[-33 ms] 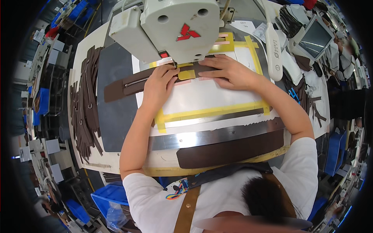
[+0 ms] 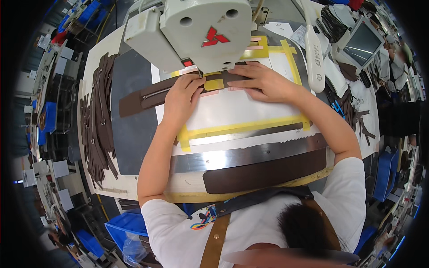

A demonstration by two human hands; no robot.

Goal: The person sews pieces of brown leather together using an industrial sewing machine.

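A long dark brown leather strip (image 2: 129,106) with a zipper (image 2: 155,93) set in it lies under the sewing machine head (image 2: 208,35). My left hand (image 2: 181,96) has its fingers bent together on the strip, right beside the needle area. My right hand (image 2: 263,84) lies flat, with fingers stretched out over the strip's right part. Between my hands a small yellow tape patch (image 2: 214,85) shows on the work. Underneath is a white template sheet (image 2: 241,109) edged with yellow tape. The fingertips of my left hand are partly hidden near the needle.
A metal bar (image 2: 223,158) crosses the near side of the table, with a brown leather panel (image 2: 268,172) before it. Zippered brown strips (image 2: 98,111) are piled at the left. A screen (image 2: 363,41) stands at the right, and a blue bin (image 2: 127,223) sits below.
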